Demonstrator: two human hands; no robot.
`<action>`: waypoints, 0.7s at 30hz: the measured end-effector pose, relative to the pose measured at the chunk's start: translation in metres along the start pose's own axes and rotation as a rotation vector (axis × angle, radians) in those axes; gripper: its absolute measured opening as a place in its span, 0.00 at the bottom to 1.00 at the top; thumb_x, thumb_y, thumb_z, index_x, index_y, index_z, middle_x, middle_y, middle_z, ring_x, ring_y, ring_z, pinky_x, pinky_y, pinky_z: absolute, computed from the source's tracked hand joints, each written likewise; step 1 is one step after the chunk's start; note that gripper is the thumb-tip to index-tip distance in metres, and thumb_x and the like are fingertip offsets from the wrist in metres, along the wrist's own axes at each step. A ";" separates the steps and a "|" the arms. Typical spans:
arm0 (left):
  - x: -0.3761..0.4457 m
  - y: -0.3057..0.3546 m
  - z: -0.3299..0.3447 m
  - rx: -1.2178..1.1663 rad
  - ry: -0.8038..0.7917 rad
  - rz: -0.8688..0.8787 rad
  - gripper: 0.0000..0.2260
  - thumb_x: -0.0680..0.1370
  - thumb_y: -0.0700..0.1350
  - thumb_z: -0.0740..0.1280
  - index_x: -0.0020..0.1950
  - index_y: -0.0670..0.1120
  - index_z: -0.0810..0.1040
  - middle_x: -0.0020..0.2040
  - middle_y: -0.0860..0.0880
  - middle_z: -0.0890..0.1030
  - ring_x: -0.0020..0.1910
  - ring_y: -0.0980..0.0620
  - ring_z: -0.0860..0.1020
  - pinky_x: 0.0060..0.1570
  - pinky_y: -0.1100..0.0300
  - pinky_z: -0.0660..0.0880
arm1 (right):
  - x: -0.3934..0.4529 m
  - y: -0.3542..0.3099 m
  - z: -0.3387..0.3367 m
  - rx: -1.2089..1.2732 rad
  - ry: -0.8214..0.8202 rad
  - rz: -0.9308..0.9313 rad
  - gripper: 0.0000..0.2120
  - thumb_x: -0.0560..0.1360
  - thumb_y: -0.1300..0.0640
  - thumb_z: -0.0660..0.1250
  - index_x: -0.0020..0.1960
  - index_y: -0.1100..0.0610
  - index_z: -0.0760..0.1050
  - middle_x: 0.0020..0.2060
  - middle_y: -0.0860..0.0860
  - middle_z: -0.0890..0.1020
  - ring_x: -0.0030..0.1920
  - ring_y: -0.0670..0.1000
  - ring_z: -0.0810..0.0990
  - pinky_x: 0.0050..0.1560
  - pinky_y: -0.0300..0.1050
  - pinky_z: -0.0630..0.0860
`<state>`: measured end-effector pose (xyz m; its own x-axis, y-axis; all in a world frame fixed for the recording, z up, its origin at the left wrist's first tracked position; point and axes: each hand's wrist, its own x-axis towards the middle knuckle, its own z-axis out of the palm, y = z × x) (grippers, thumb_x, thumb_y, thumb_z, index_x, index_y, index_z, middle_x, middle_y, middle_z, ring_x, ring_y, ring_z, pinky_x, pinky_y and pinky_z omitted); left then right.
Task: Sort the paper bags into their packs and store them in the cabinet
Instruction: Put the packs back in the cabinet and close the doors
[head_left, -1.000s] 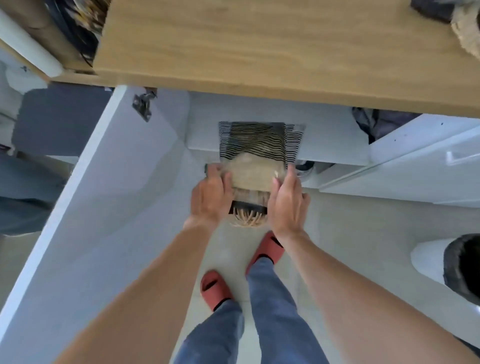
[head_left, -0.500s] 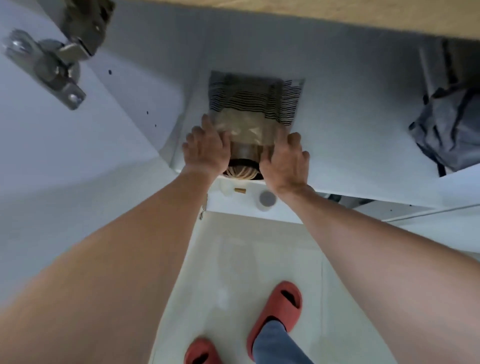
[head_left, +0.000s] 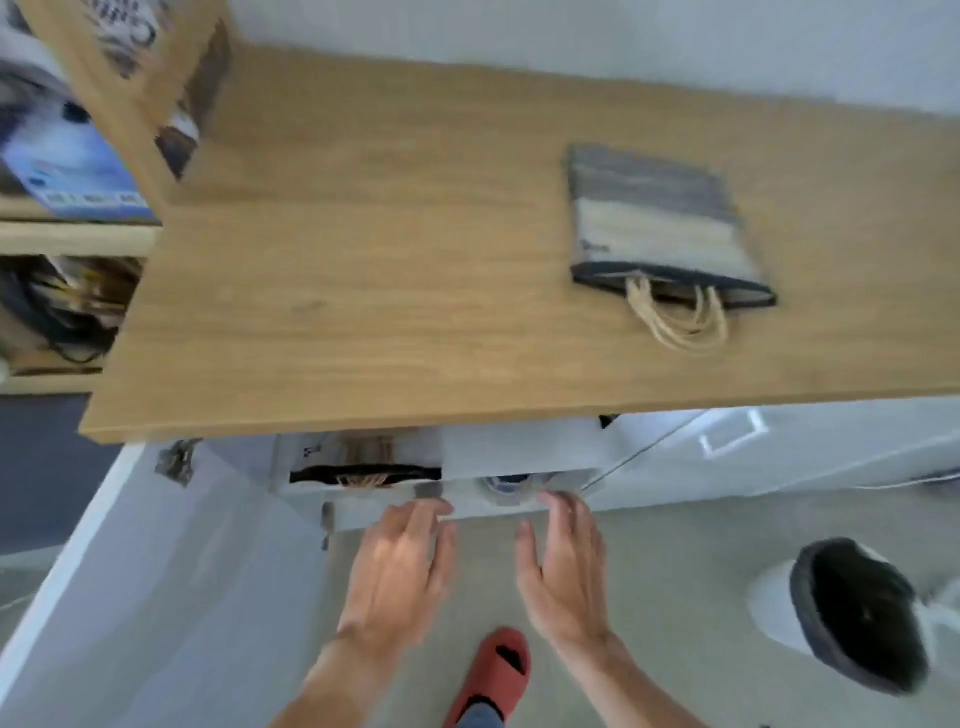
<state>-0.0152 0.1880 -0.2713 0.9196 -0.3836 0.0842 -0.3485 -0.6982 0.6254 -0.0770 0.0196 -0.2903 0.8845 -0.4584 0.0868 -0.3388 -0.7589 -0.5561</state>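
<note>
A pack of striped paper bags (head_left: 363, 470) lies on the white cabinet shelf (head_left: 519, 452) under the wooden counter, its dark rim and rope handles facing me. My left hand (head_left: 400, 566) and my right hand (head_left: 563, 571) hover in front of the shelf edge, fingers straight, holding nothing. A second pack of striped paper bags (head_left: 660, 228) with rope handles lies flat on the wooden counter (head_left: 389, 260) at the right.
The white cabinet door (head_left: 130, 597) stands open at the left, its hinge near the counter edge. A wooden shelf unit (head_left: 67, 223) with boxes and cables is at the far left. A dark-lined bin (head_left: 857, 608) stands on the floor at the right. A roll of tape (head_left: 506, 486) sits below the shelf.
Both hands have let go of the pack and drawn back out of the cabinet. The pack stays on the shelf. My view has risen, so the counter top and its second pack show.
</note>
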 end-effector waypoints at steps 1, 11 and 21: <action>0.003 0.023 -0.008 -0.051 -0.027 0.059 0.11 0.78 0.49 0.58 0.50 0.48 0.79 0.40 0.52 0.81 0.38 0.51 0.81 0.40 0.60 0.73 | 0.002 -0.002 -0.023 0.040 0.063 0.017 0.13 0.77 0.49 0.58 0.60 0.51 0.70 0.55 0.47 0.75 0.57 0.52 0.76 0.59 0.46 0.68; 0.154 0.204 -0.038 -0.305 0.141 0.099 0.06 0.81 0.46 0.60 0.53 0.48 0.76 0.44 0.50 0.81 0.41 0.48 0.78 0.42 0.55 0.72 | 0.142 -0.021 -0.194 0.149 0.470 0.013 0.12 0.78 0.54 0.62 0.59 0.56 0.73 0.52 0.50 0.73 0.55 0.52 0.71 0.57 0.43 0.63; 0.297 0.216 0.021 0.243 0.028 -0.284 0.20 0.83 0.53 0.54 0.66 0.39 0.65 0.62 0.38 0.72 0.59 0.37 0.73 0.56 0.47 0.71 | 0.304 0.025 -0.200 -0.106 -0.037 0.398 0.33 0.78 0.33 0.53 0.75 0.53 0.58 0.69 0.62 0.66 0.68 0.62 0.65 0.64 0.58 0.64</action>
<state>0.1787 -0.0889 -0.1273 0.9893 -0.1398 -0.0425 -0.1087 -0.8988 0.4246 0.1191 -0.2316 -0.1126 0.6879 -0.7104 -0.1486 -0.6862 -0.5698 -0.4522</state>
